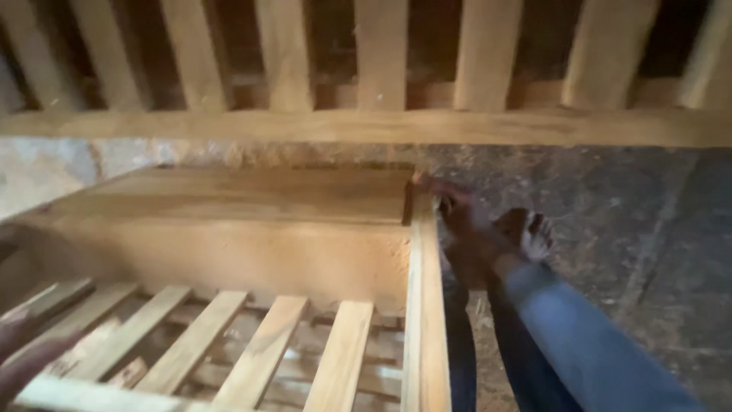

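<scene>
Your right hand [457, 217] grips the top corner of the wooden bed frame [423, 305], fingers curled over its side rail where it meets the headboard [229, 194]. Your left hand [27, 358] is a blur beside the slats [259, 351]; its fingers can't be made out.
</scene>
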